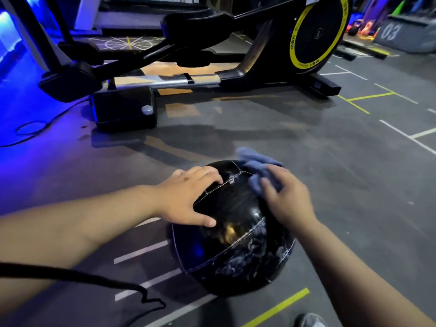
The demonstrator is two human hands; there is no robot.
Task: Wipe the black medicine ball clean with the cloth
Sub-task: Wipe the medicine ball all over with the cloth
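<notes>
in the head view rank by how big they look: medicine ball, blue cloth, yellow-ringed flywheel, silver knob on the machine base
1. ball
2. flywheel, looks slightly smaller but sits farther away, so unsure
3. cloth, partly hidden by the right hand
4. knob

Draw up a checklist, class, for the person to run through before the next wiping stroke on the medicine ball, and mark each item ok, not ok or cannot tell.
1. Medicine ball rests on the floor: ok.
2. Left hand lies flat on the ball's top to steady it: ok.
3. Right hand has a grip on the blue cloth: ok.
4. Cloth touches the ball's upper far side: ok.
5. Ball fully clean: not ok; pale smears show on its lower right panel.
6. Underside of the ball clean: cannot tell, it is hidden.
</notes>
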